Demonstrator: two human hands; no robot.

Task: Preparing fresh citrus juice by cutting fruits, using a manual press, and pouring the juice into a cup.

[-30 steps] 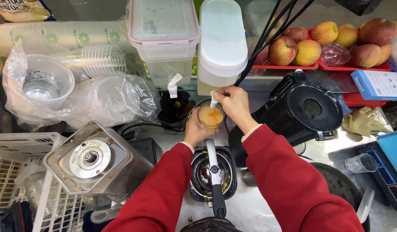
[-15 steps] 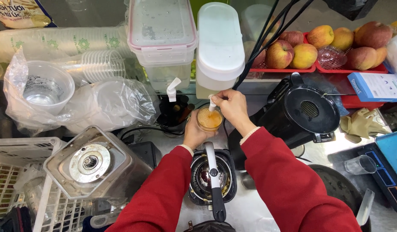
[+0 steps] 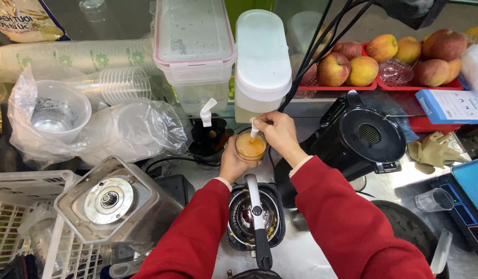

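Under white dispenser point(image 3: 263, 62), left hand point(image 3: 233, 163) grip seemingly wraps cup point(image 3: 250, 146)

A single head-worn camera looks steeply down and forward over the person's own red sleeves onto the tabletop point(image 3: 321, 258). It sits close: the forearms fill the lower middle, and both hands meet near the centre. The far edge of view reaches the tray of apples point(image 3: 383, 85) at upper right and stacked plastic cups point(image 3: 68, 59) at upper left. No second view exists to overlap.

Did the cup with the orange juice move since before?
No. The cup stays under the white tap, just above the juicer.
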